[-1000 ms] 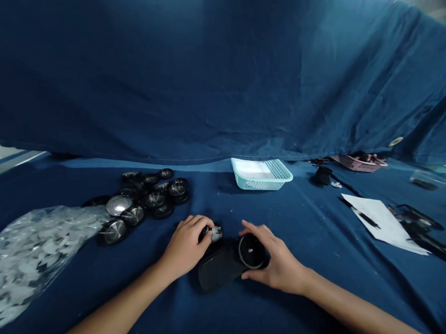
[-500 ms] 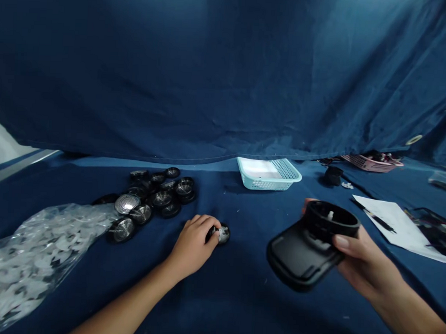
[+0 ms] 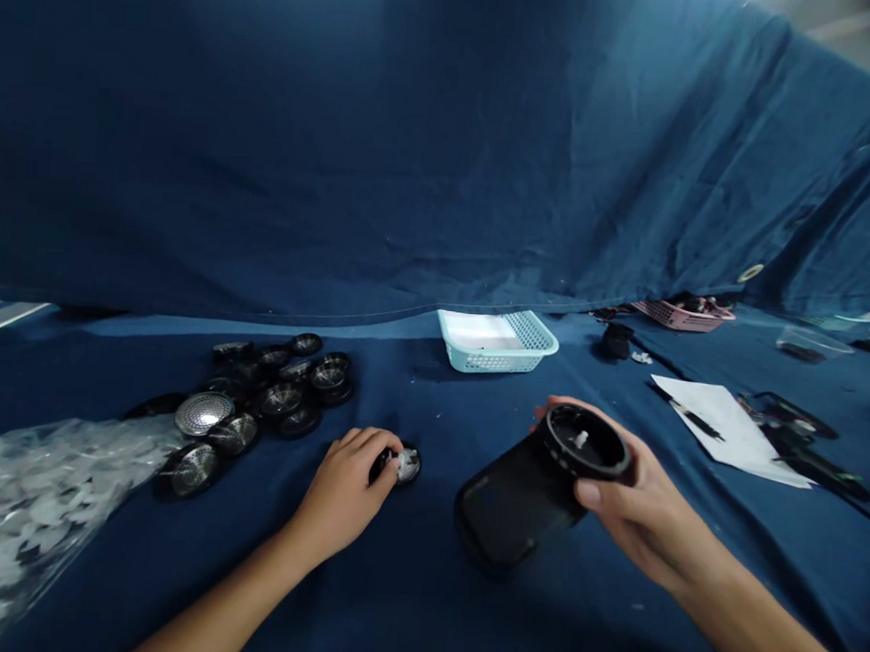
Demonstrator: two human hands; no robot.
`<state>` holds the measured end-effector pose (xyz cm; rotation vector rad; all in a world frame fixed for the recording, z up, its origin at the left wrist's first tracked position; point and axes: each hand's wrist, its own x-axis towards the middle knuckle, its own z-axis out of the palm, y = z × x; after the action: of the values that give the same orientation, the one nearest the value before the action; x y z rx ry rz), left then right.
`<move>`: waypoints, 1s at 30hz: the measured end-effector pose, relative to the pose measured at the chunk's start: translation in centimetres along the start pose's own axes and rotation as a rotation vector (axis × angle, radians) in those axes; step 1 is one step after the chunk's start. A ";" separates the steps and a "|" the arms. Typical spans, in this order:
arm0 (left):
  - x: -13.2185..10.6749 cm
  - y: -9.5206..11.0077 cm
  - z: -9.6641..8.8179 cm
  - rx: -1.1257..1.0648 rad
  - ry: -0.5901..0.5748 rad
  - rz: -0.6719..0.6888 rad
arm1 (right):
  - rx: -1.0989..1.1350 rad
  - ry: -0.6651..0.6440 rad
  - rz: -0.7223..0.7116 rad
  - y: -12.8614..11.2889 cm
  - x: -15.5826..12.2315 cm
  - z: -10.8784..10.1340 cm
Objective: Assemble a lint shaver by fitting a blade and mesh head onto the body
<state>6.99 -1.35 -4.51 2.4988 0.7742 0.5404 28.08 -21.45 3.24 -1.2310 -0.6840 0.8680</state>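
My left hand [image 3: 352, 491] rests on the blue cloth, its fingers closed on a small round black part [image 3: 407, 466] that has a whitish piece inside. The fingers hide some of this part. My right hand [image 3: 636, 489] grips a black plastic housing [image 3: 513, 512] above the cloth. At the housing's upper end is a round open cup [image 3: 587, 440] with a short white pin inside; a flat, rounded body slopes down to the left. Left of my left hand lies a pile of round black caps [image 3: 280, 398], one showing a silver dotted face [image 3: 204, 413].
A clear bag of white pieces [image 3: 44, 520] lies at the left. Toward the back stands a light blue basket [image 3: 498, 360] with white paper in it. To the right are a white sheet [image 3: 719, 430] with a pen on it, dark parts and a pink basket [image 3: 684, 318]. A blue curtain hangs behind.
The view has turned to the right. My right hand has brought the housing leftward, closer to my left hand, and tilted it. My left hand keeps its grip on the round part.
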 end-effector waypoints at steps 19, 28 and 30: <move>0.0 -0.5 0.3 0.008 0.024 0.042 | 0.449 0.037 0.586 3.1 3.2 0.2; 0.1 -0.3 0.3 0.012 0.021 0.004 | 0.010 0.003 0.232 2.6 3.6 -0.3; 0.0 -0.3 0.3 0.011 0.020 0.009 | -0.400 0.001 -0.154 1.8 3.9 -0.6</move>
<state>7.02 -1.19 -4.90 2.5119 0.7755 0.5661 30.25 -18.22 1.27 -1.5092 -0.9698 0.6182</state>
